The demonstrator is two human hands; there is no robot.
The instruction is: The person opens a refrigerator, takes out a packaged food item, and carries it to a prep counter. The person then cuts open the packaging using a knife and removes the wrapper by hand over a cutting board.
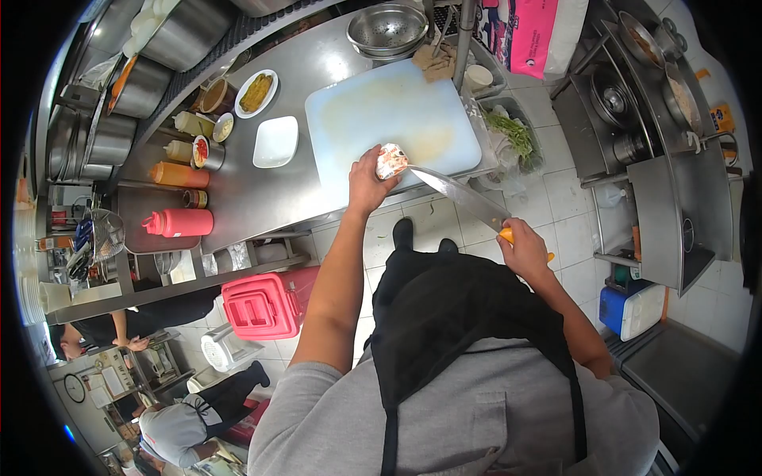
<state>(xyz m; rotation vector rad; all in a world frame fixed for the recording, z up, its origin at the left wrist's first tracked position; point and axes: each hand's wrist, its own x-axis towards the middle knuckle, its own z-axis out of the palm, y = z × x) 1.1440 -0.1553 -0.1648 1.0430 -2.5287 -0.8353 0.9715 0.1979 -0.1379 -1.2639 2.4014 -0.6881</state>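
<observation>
A large knife with a yellow handle is in my right hand, off the near right side of the board. My left hand grips a small round white and reddish-orange item at the near edge of the white cutting board. The knife's tip touches or nearly touches this item's right side. I cannot make out exactly what the item is.
Left of the board are an empty square white dish, a plate of yellow-green food and sauce bottles. Metal colanders stand behind it. Greens fill a bin at the right. Co-workers are at lower left.
</observation>
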